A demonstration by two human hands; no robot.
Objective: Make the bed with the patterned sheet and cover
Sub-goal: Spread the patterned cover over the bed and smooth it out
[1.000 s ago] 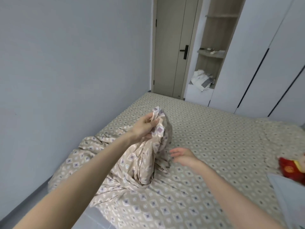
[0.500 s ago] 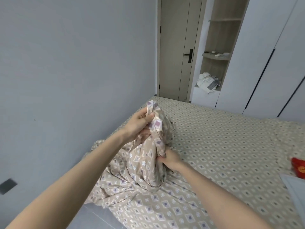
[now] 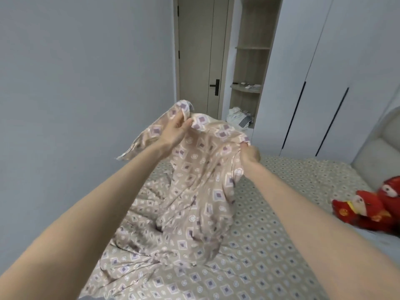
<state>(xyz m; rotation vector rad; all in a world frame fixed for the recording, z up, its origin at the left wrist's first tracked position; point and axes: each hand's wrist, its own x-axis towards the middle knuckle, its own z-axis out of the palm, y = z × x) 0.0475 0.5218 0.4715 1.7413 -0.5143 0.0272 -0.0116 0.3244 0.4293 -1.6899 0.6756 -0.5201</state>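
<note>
The left hand [image 3: 175, 132] is raised high above the bed [image 3: 324, 182], and its thumb and fingers pinch the upper edge of the patterned cover [image 3: 194, 191]. The right hand [image 3: 250, 153] is a little lower and more to the right. Its fingers are curled tight around a bunch of the same edge. Between the two hands the cloth hangs in a slack curve. One corner flap stands up just above the left hand, and another part of the cloth hangs out to the left of the left forearm.

From the hands the cover falls down in long folds, and its lower part lies crumpled on the near left part of the bed. It is beige with purple diamonds and white rings. Under it is the patterned sheet [image 3: 277, 245], which is spread over the mattress and has a smaller pattern of the same kind.

At the right side two red plush toys [image 3: 368, 210] lie close together, near the padded headboard [image 3: 381, 146]. On the far side is a closed door [image 3: 199, 50] with a black handle [image 3: 215, 87]. Just right of it is an open shelf niche [image 3: 251, 61] with a pile of cloth [image 3: 239, 116] on its lowest level. Further right are white wardrobe doors [image 3: 335, 72]. A plain grey wall [image 3: 75, 83] fills the left side.
</note>
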